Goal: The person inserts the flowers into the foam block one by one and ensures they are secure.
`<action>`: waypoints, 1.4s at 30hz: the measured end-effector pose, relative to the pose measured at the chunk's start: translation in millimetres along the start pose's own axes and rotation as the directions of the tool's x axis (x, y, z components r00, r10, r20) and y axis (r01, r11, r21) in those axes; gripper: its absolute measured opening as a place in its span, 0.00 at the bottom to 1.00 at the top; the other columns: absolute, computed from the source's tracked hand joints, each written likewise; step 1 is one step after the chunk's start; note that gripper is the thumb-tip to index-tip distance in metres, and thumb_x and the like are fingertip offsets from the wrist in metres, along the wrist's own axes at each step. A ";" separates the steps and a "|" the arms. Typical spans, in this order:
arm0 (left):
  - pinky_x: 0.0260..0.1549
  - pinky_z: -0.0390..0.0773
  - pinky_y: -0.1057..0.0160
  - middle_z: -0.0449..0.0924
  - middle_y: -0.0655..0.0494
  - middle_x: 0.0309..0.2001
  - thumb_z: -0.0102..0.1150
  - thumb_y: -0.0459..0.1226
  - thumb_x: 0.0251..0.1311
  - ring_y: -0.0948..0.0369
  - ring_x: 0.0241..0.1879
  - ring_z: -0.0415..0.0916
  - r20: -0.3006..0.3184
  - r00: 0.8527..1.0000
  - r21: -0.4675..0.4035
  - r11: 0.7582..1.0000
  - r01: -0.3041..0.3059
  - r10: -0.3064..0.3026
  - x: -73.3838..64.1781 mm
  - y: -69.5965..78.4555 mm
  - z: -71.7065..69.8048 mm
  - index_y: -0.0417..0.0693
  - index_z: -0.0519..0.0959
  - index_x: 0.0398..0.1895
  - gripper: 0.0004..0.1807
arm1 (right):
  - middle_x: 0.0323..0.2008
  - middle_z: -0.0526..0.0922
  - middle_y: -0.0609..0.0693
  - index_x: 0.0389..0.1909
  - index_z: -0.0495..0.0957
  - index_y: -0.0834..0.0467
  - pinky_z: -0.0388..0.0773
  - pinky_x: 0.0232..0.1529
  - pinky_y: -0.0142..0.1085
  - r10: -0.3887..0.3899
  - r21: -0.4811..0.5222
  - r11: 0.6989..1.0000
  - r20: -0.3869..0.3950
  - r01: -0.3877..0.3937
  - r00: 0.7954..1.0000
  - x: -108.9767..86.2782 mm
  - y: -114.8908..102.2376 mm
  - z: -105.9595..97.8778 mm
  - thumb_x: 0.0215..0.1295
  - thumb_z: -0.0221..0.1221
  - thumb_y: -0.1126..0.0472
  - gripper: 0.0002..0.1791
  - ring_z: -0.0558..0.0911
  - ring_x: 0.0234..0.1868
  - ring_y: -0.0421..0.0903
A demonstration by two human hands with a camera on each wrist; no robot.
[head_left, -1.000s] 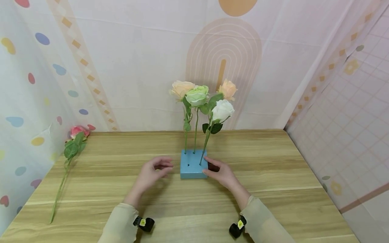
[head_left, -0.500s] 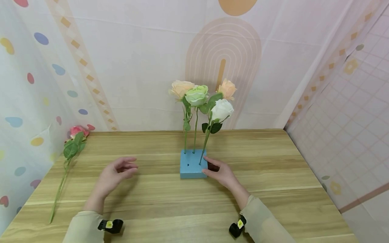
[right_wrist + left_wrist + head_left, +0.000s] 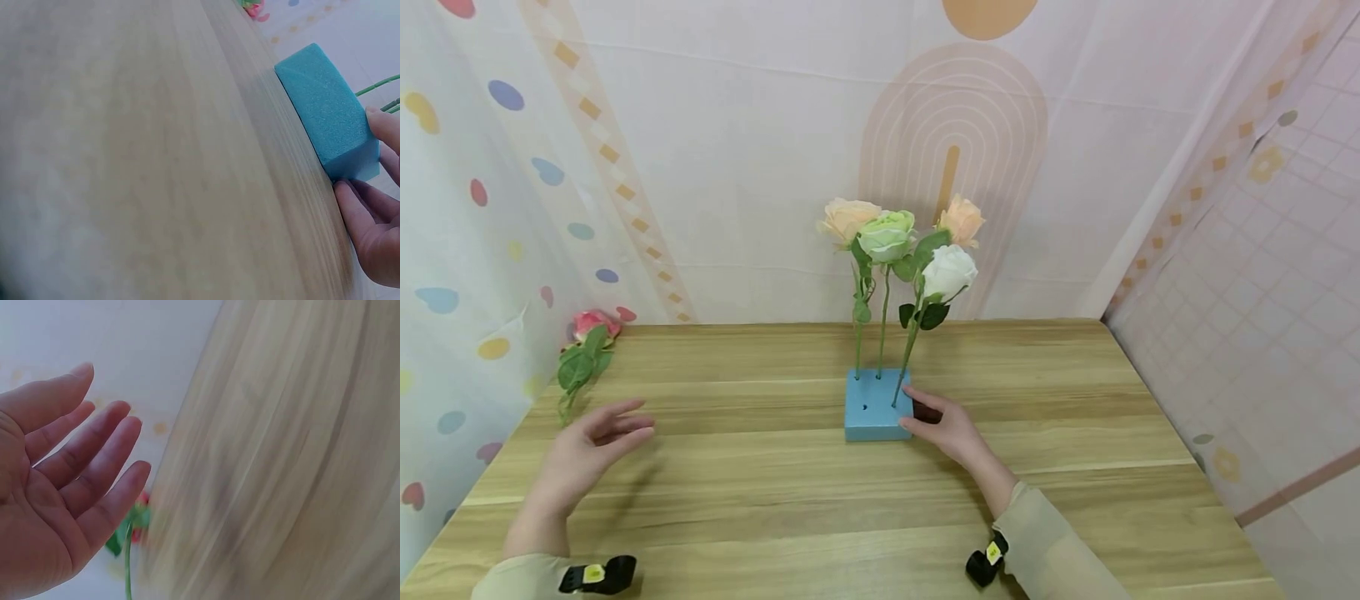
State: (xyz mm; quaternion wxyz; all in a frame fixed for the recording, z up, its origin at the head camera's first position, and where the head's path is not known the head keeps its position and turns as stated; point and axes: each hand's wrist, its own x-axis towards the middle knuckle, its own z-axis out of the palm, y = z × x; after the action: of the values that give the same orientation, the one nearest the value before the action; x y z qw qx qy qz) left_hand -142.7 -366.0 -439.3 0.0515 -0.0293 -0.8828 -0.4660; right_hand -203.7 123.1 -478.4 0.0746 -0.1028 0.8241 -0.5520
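My right hand (image 3: 951,429) grips the right side of a blue foam block (image 3: 877,432), thumb at the front corner. Artificial roses stand in the block's holes: a peach rose (image 3: 848,218) at left, a green rose (image 3: 887,237) beside it, a white rose (image 3: 950,273) leaning right. A second peach rose (image 3: 962,222) shows behind; its stem's base is hard to make out. One front hole has no stem. My left hand (image 3: 587,454) hovers at the left with relaxed fingers, holding nothing, close to a pink rose (image 3: 597,323) lying there. The hand hides most of that rose's stem.
The wooden table (image 3: 790,508) meets a patterned curtain (image 3: 760,183) along its back edge, with more curtain at both sides. A black wrist camera (image 3: 598,575) sits on the left sleeve, and another wrist camera (image 3: 985,562) on the right.
My left hand has moved from beside the block leftward across the table to the pink rose. The right hand stays on the block, and the flowers in it have not moved.
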 end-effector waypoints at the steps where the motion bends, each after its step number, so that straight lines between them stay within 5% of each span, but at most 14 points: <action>1: 0.34 0.75 0.78 0.81 0.80 0.42 0.62 0.40 0.68 0.80 0.40 0.76 -0.011 1.000 -0.016 1.000 0.011 -0.011 -2.4 -3.5 -4.6 0.47 0.70 0.69 0.27 | 0.68 0.70 0.54 0.68 0.73 0.47 0.64 0.66 0.57 -0.003 -0.001 1.000 -0.003 0.003 1.000 0.0 0.1 0.2 0.65 0.67 0.52 0.30 0.64 0.70 0.58; 6: 0.31 0.73 0.81 0.80 0.83 0.39 0.62 0.35 0.67 0.82 0.37 0.76 -0.090 0.994 -0.121 0.991 0.056 -0.068 -14.8 -18.7 -26.0 0.64 0.69 0.69 0.29 | 0.67 0.70 0.56 0.68 0.73 0.49 0.62 0.66 0.58 -0.002 -0.001 1.000 -0.016 0.002 1.000 -1.1 -2.0 2.2 0.65 0.67 0.56 0.30 0.64 0.70 0.59; 10: 0.29 0.71 0.83 0.77 0.88 0.37 0.62 0.37 0.67 0.86 0.35 0.74 -0.159 0.974 -0.135 0.981 0.139 -0.159 -22.5 -26.9 -38.1 0.57 0.61 0.76 0.35 | 0.67 0.70 0.59 0.68 0.72 0.55 0.62 0.66 0.59 0.002 0.001 1.000 -0.015 -0.002 1.000 -7.8 -16.9 1.8 0.66 0.65 0.60 0.30 0.63 0.70 0.61; 15: 0.31 0.68 0.85 0.69 0.96 0.36 0.62 0.46 0.67 0.90 0.34 0.68 -0.241 0.912 -0.138 0.942 0.305 -0.331 -29.4 -36.5 -45.9 0.51 0.52 0.79 0.43 | 0.66 0.71 0.61 0.68 0.71 0.60 0.63 0.65 0.59 -0.012 -0.006 1.000 0.000 0.012 1.000 -19.7 -41.1 -2.1 0.66 0.65 0.62 0.29 0.64 0.69 0.63; 19: 0.38 0.66 0.87 0.65 0.98 0.36 0.62 0.50 0.66 0.92 0.34 0.64 -0.285 0.873 -0.131 0.918 0.374 -0.396 -33.7 -45.3 -48.2 0.54 0.50 0.79 0.44 | 0.66 0.71 0.60 0.67 0.73 0.57 0.63 0.65 0.59 -0.015 0.006 1.000 -0.018 0.015 1.000 -15.0 -29.8 0.3 0.66 0.65 0.61 0.29 0.64 0.69 0.62; 24: 0.33 0.69 0.85 0.64 0.94 0.42 0.61 0.52 0.65 0.91 0.35 0.60 -0.276 0.872 -0.076 0.913 0.400 -0.405 -40.0 -67.4 -50.9 0.55 0.48 0.79 0.46 | 0.67 0.71 0.54 0.68 0.73 0.47 0.64 0.66 0.57 -0.006 -0.008 1.000 -0.009 0.006 1.000 -2.2 -3.3 1.7 0.64 0.67 0.52 0.31 0.64 0.70 0.58; 29: 0.40 0.69 0.85 0.63 0.87 0.56 0.60 0.55 0.64 0.89 0.40 0.60 -0.223 0.874 -0.054 0.900 0.432 -0.432 -45.2 -82.9 -50.6 0.57 0.43 0.79 0.48 | 0.68 0.70 0.54 0.68 0.72 0.46 0.64 0.66 0.56 -0.003 -0.008 1.000 0.004 0.003 1.000 -1.3 -2.2 0.7 0.63 0.68 0.50 0.32 0.64 0.71 0.57; 34: 0.50 0.66 0.84 0.46 0.60 0.75 0.57 0.57 0.66 0.85 0.59 0.56 -0.151 0.877 -0.057 0.890 0.452 -0.455 -46.0 -90.2 -49.0 0.60 0.37 0.78 0.49 | 0.68 0.70 0.54 0.68 0.72 0.46 0.65 0.65 0.55 0.001 -0.010 1.000 0.003 -0.001 1.000 -1.7 -2.1 0.2 0.63 0.67 0.50 0.32 0.64 0.71 0.57; 39: 0.35 0.66 0.86 0.40 0.46 0.77 0.56 0.57 0.67 0.74 0.67 0.52 -0.124 0.892 -0.009 0.899 0.437 -0.435 -44.8 -95.0 -48.0 0.57 0.35 0.78 0.50 | 0.68 0.70 0.55 0.68 0.72 0.47 0.65 0.65 0.56 0.000 -0.009 1.000 -0.001 0.000 1.000 -1.1 -2.0 0.5 0.64 0.67 0.51 0.31 0.64 0.70 0.58; 42: 0.30 0.65 0.84 0.42 0.41 0.76 0.56 0.57 0.67 0.80 0.56 0.60 -0.118 0.903 0.030 0.907 0.420 -0.414 -44.1 -94.7 -47.6 0.53 0.37 0.78 0.50 | 0.68 0.70 0.55 0.68 0.72 0.47 0.65 0.65 0.56 -0.004 -0.008 1.000 0.003 0.004 1.000 -0.8 -1.2 0.4 0.64 0.67 0.51 0.32 0.64 0.70 0.58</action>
State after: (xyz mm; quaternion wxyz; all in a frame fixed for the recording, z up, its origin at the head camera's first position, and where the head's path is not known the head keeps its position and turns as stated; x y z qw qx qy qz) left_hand -105.3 -458.9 -495.5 -0.0007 0.1871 -0.8770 -0.4427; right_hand -202.7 122.5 -477.5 0.0743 -0.1053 0.8261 -0.5485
